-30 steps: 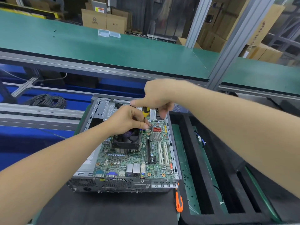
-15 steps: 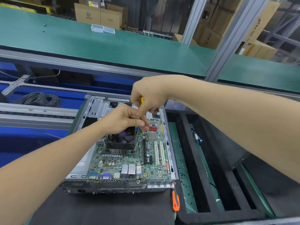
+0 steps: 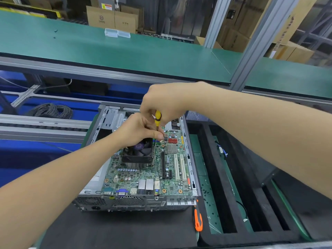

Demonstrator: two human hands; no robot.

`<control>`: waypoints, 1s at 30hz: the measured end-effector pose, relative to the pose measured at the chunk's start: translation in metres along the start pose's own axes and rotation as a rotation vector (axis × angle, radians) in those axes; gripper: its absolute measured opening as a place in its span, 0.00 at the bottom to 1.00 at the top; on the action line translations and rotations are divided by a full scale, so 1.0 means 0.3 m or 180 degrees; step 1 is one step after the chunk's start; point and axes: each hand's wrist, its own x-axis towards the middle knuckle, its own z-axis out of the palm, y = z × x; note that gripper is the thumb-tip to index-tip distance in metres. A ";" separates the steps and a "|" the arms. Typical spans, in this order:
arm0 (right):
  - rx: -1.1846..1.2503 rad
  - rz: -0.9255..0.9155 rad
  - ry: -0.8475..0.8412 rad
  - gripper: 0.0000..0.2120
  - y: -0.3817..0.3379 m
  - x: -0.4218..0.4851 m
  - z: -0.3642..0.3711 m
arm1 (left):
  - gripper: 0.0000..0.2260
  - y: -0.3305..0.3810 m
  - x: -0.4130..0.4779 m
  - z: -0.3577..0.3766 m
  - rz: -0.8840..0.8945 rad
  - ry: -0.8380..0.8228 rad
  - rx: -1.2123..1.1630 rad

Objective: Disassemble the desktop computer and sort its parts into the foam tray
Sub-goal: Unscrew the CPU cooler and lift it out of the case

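Black-mat surface (image 3: 116, 230): desktop computer (image 3: 140, 202) flat, long axis near-to-far, ports at near edge; right hand (image 3: 165, 101) grips upright screwdriver (image 3: 158, 116), left hand (image 3: 138, 128) pinches its shaft; foam tray (image 3: 251, 237) rt.

The dark-topped bench (image 3: 107, 232) carries the open computer case (image 3: 136, 202) lying flat at the left, the black foam tray (image 3: 218, 186) just beside it at the right, and an orange-handled tool (image 3: 198, 221) at the seam between them.

Green motherboard (image 3: 143, 178) – yellow screwdriver (image 3: 158, 118) (black band) – orange tool (image 3: 198, 221), black foam tray (image 3: 208, 151).
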 end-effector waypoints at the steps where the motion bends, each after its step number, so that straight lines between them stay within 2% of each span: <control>1: 0.0368 0.0391 -0.0111 0.12 0.004 0.001 -0.009 | 0.03 0.003 0.002 0.001 0.0009 0.0025 0.0018; 3: 0.0932 0.1214 -0.0420 0.28 -0.001 0.018 -0.008 | 0.04 0.002 0.005 0.006 0.0042 0.0047 -0.0052; 4: 0.1015 0.1504 -0.0604 0.32 -0.013 0.031 -0.007 | 0.05 0.001 0.004 0.009 0.0031 0.0014 -0.0145; 5: 0.1041 0.1695 -0.0769 0.33 -0.019 0.045 -0.004 | 0.04 -0.002 0.002 0.010 0.0032 -0.0062 -0.0194; 7: 0.1189 0.1805 -0.0900 0.28 -0.025 0.059 -0.001 | 0.02 -0.009 -0.007 0.006 0.0098 -0.0308 -0.0174; 9: 0.1256 0.1711 -0.0832 0.20 -0.018 0.054 0.005 | 0.07 -0.017 -0.014 -0.005 0.0111 -0.0545 -0.0188; 12: 0.0626 0.1266 -0.0652 0.16 0.001 0.021 0.027 | 0.11 -0.016 -0.011 -0.012 0.0093 -0.0610 -0.0199; 17: 0.0519 0.0455 -0.0035 0.09 0.029 -0.006 0.058 | 0.08 -0.013 -0.009 -0.008 0.0201 -0.0309 0.0009; 19: 0.0230 0.0061 0.0116 0.06 0.033 -0.003 0.062 | 0.05 -0.013 -0.007 -0.008 0.0188 -0.0193 0.0070; 21: -0.0305 -0.0306 0.0223 0.07 0.034 0.007 0.065 | 0.06 -0.010 -0.010 -0.011 0.0210 -0.0104 0.0170; 24: -0.0875 -0.0666 0.0314 0.10 0.024 0.028 0.072 | 0.14 -0.008 -0.016 -0.016 0.0252 -0.0015 0.0370; 26: -0.0708 -0.0640 0.0216 0.09 0.025 0.021 0.055 | 0.13 -0.007 -0.016 -0.018 0.0233 -0.0028 0.0419; 27: -0.0453 -0.0492 0.0140 0.07 0.028 0.010 0.043 | 0.11 -0.003 -0.014 -0.018 0.0226 -0.0059 0.0477; 28: -0.0100 -0.0240 0.0066 0.10 0.033 0.000 0.032 | 0.09 0.001 -0.012 -0.016 0.0230 -0.0101 0.0534; 30: 0.0695 0.0600 -0.0202 0.26 0.041 -0.006 0.019 | 0.03 0.001 -0.010 -0.016 0.0273 -0.0134 0.0535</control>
